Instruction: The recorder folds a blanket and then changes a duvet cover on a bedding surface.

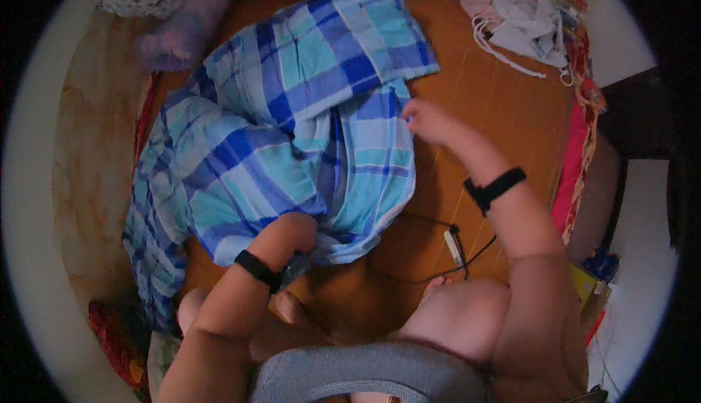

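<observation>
A blue and turquoise plaid cloth garment point(257, 167) lies rumpled before me on the brown mat-like surface point(493, 107). My right hand point(432, 121) is at the cloth's right edge, its fingertips pinching the fabric. My left hand point(301, 230) rests against the near edge of the cloth; its fingers are hidden by the hand itself and the folds, so its grip cannot be told. Both wrists wear black straps. One long narrow part of the cloth hangs down at the left.
A white drawstring bag point(526, 19) lies at the back right. Near my right knee are a black cable point(465, 263) and a small white stick-like object point(452, 247). Another person's limb point(170, 47), blurred, is at the upper left. Red fabric point(569, 167) borders the right side.
</observation>
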Demonstrator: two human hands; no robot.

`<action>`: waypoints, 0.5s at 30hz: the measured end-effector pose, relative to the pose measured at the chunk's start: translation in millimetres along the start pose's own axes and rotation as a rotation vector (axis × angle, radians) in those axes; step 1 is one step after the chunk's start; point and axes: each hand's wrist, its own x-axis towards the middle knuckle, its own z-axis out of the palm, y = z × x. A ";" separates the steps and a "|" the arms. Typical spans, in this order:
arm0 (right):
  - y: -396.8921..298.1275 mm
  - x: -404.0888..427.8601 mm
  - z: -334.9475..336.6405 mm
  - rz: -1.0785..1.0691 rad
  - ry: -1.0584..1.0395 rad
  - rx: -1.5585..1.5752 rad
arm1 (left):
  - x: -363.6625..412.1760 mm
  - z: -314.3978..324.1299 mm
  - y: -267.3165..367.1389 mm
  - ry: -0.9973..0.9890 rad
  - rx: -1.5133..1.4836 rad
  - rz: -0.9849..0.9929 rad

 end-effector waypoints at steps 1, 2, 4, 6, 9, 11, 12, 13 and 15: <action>2.2 1.6 -5.3 0.126 0.052 -0.075 | 6.5 15.5 -3.3 -0.020 -0.014 0.000; 9.5 7.2 1.6 0.127 0.030 -0.068 | 14.8 31.8 -6.3 0.069 -0.097 0.042; 23.9 9.4 22.7 0.334 0.076 0.008 | 24.2 51.6 -1.9 0.256 -0.261 0.139; 20.8 6.6 44.4 0.299 0.020 0.385 | 23.6 43.7 6.8 0.358 -0.311 0.125; -11.9 5.3 51.8 0.210 -0.010 0.727 | 10.6 13.4 28.0 0.636 -0.479 0.148; -47.8 6.6 60.8 -0.236 0.170 0.466 | 3.2 1.5 28.3 0.802 -0.596 0.153; -68.4 3.8 69.2 -0.305 0.122 0.434 | 0.8 -0.6 26.5 1.017 -0.984 0.189; -84.9 -6.0 75.7 -0.365 0.081 0.391 | -0.2 -3.1 23.8 1.231 -1.375 0.245; -132.5 -41.1 84.7 -0.461 -0.147 0.324 | -25.4 -13.3 11.1 1.240 -1.391 0.100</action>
